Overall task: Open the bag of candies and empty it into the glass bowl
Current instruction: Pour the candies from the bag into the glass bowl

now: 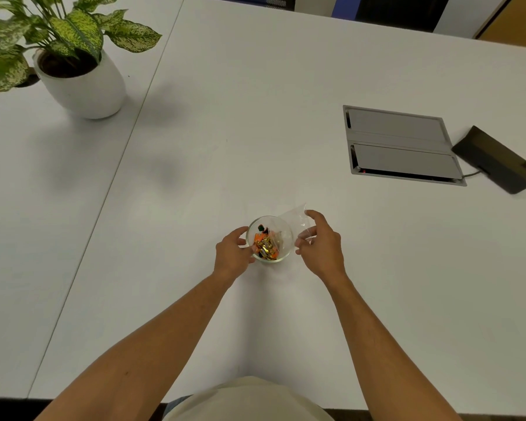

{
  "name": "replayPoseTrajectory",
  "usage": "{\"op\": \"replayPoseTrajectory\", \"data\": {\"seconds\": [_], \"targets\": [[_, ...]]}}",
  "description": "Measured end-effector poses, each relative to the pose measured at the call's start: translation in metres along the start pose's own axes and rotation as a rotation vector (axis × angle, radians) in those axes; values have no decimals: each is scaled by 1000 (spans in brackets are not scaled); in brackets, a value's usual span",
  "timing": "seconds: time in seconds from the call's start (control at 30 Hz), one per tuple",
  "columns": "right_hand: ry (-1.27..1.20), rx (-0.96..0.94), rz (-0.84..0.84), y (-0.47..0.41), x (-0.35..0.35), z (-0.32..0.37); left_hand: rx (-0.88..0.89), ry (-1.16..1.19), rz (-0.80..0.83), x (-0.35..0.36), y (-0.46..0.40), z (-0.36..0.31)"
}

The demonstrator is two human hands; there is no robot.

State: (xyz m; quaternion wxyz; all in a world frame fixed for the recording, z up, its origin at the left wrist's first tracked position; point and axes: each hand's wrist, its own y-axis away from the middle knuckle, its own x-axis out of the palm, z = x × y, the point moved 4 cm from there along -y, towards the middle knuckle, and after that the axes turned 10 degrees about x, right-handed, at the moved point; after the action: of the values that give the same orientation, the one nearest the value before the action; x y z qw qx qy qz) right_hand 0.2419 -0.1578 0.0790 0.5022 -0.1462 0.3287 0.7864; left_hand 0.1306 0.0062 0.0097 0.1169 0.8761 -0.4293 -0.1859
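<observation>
A small glass bowl [287,238] stands on the white table, holding several wrapped candies [265,245] in orange, gold and dark colours. A clear plastic bag [295,217] lies tipped over the bowl's right rim, its mouth toward the bowl. My right hand [321,244] pinches the bag's raised end just right of the bowl. My left hand [233,252] cups the bowl's left side, fingers touching the glass. Whether any candy is left inside the bag is hard to tell.
A potted plant [82,77] in a white pot stands at the far left. A grey cable hatch [400,145] is set into the table at the right, with a black box [495,159] and its cable beside it. A seam [128,141] splits the tabletop.
</observation>
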Motion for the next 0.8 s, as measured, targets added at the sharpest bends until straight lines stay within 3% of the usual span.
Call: {"op": "replayPoseTrajectory", "data": {"seconds": [0.13,0.27,0.37,0.5,0.6,0.8], "targets": [[-119,25,-20,0,-4,-5,12,-57,-12,-1,2,-1],[-319,89,-16,3,-10,-13,170,-205,-103,-3,8,-9],[-598,164,40,9,-9,-23,214,-84,-104,1,17,-17],[-819,225,152,17,1,-33,133,132,90,12,24,-22],[-833,247,202,23,7,-40,86,272,68,11,26,-18],[-843,277,282,33,10,-54,122,325,-3,-7,26,-18]]}}
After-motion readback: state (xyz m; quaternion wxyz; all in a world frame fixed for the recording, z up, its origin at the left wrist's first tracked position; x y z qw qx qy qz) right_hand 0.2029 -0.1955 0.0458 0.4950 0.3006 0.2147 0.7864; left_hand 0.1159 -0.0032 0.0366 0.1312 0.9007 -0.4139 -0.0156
